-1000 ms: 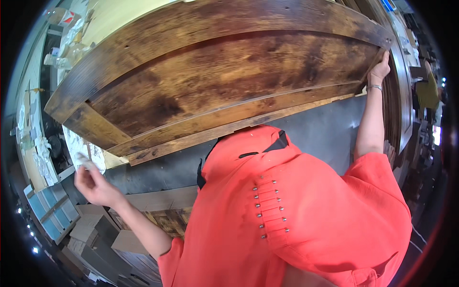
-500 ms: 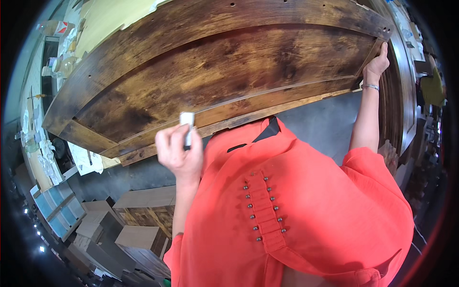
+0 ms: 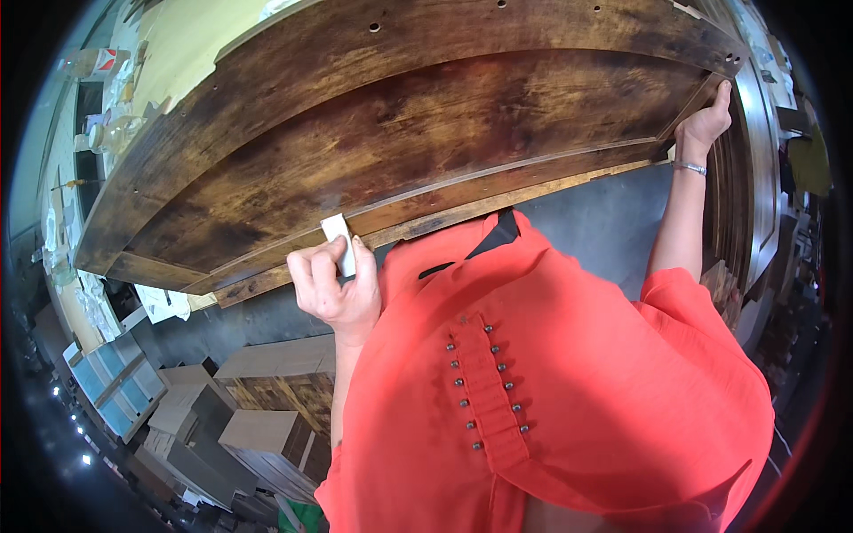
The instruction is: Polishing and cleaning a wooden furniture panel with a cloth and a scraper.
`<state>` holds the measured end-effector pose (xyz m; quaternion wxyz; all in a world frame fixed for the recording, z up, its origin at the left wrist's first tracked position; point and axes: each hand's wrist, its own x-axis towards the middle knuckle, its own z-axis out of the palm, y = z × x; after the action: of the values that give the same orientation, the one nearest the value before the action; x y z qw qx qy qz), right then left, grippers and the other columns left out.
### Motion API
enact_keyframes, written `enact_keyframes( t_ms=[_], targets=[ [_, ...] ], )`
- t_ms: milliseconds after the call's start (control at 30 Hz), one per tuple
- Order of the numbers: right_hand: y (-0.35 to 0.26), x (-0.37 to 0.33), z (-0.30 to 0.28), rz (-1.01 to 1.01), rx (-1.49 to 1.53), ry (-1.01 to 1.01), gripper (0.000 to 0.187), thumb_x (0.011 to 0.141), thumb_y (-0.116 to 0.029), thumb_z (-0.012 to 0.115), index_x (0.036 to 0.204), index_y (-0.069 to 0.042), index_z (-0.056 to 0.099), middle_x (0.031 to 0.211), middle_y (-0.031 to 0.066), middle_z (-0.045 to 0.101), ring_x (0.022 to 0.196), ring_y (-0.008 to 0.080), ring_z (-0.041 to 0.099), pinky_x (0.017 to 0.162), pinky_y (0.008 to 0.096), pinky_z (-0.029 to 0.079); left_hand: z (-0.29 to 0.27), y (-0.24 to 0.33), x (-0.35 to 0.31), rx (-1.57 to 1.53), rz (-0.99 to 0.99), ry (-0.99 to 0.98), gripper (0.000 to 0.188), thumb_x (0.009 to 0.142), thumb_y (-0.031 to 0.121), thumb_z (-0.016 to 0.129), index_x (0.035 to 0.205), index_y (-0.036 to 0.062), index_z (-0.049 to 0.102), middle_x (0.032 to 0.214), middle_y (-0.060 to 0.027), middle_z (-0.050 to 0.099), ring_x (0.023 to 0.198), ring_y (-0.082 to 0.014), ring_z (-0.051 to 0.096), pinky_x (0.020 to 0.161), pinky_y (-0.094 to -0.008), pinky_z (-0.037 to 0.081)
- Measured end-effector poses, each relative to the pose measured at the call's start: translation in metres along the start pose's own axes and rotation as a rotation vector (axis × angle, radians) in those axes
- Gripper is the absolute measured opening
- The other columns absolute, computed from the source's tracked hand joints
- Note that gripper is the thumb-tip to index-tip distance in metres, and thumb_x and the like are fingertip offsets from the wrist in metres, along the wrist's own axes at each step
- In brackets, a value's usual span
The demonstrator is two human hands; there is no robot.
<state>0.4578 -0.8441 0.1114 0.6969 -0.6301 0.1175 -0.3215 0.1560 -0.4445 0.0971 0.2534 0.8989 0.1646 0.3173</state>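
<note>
A long, dark-stained wood panel (image 3: 418, 133) with a raised frame and several small holes lies tilted in front of me. My left hand (image 3: 333, 280) pinches a small white rectangular block (image 3: 338, 240) between thumb and fingers, close to the panel's near rail. Whether the block touches the wood, I cannot tell. At the panel's right end, my right hand (image 3: 706, 124) is closed on the edge, thumb upward, its other fingers partly hidden. A thin bracelet (image 3: 689, 167) circles that wrist.
Beyond the panel's far left lies a pale yellow sheet (image 3: 200, 53). A cluttered bench (image 3: 84, 306) with plastic bottles (image 3: 115, 133) runs along the left. Cardboard boxes (image 3: 275, 435) stand at lower left, and more dark wood panels (image 3: 742, 178) stand at right.
The white block has tipped left and shifted slightly left and down in my left hand. The panel appears slightly lower and larger in view. My right hand keeps its hold on the edge.
</note>
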Motion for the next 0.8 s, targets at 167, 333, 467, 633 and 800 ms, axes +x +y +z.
enact_keyframes(
  t_ms=[167, 333, 467, 633, 800],
  targets=[
    [-0.001, -0.002, -0.001, -0.029, -0.003, 0.016, 0.04, 0.098, -0.03, 0.054, 0.113, 0.006, 0.063, 0.107, 0.0104, 0.066, 0.096, 0.02, 0.065, 0.085, 0.0345, 0.053, -0.012, -0.015, -0.001, 0.074, -0.135, 0.065, 0.018, 0.069, -0.003, 0.075, 0.083, 0.002, 0.064, 0.077, -0.0095, 0.052, 0.063, -0.022, 0.054, 0.051, -0.0341, 0.044],
    [-0.003, -0.004, 0.003, -0.008, 0.009, 0.012, 0.038, 0.098, -0.029, 0.056, 0.112, 0.006, 0.064, 0.107, 0.0101, 0.066, 0.095, 0.0194, 0.065, 0.086, 0.0336, 0.053, -0.007, 0.002, 0.0, 0.04, -0.044, -0.007, 0.017, 0.071, -0.003, 0.074, 0.084, 0.0025, 0.065, 0.079, -0.01, 0.055, 0.065, -0.022, 0.056, 0.051, -0.0326, 0.044],
    [0.004, 0.003, -0.002, -0.011, 0.07, -0.028, 0.037, 0.095, -0.026, 0.059, 0.111, 0.008, 0.065, 0.105, 0.0109, 0.067, 0.092, 0.0191, 0.065, 0.082, 0.0325, 0.053, -0.028, -0.018, 0.005, 0.08, 0.022, -0.089, 0.019, 0.073, -0.003, 0.075, 0.089, 0.0033, 0.069, 0.089, -0.0111, 0.066, 0.088, -0.0247, 0.062, 0.078, -0.0333, 0.049],
    [0.012, 0.006, 0.004, -0.009, 0.052, -0.048, 0.037, 0.093, -0.022, 0.063, 0.111, 0.01, 0.065, 0.104, 0.011, 0.068, 0.09, 0.0179, 0.064, 0.082, 0.0303, 0.051, -0.045, -0.033, 0.021, 0.024, 0.076, -0.221, 0.022, 0.071, -0.003, 0.074, 0.09, 0.0059, 0.072, 0.097, -0.0074, 0.069, 0.089, -0.0255, 0.058, 0.078, -0.035, 0.048],
    [0.012, 0.008, 0.001, 0.042, 0.066, -0.065, 0.036, 0.093, -0.022, 0.063, 0.109, 0.01, 0.066, 0.104, 0.0113, 0.068, 0.09, 0.0183, 0.064, 0.081, 0.0307, 0.051, -0.043, -0.031, 0.046, -0.047, 0.143, -0.378, 0.018, 0.073, -0.002, 0.074, 0.09, 0.0049, 0.072, 0.099, -0.0059, 0.069, 0.091, -0.0252, 0.057, 0.08, -0.0343, 0.047]
  ],
)
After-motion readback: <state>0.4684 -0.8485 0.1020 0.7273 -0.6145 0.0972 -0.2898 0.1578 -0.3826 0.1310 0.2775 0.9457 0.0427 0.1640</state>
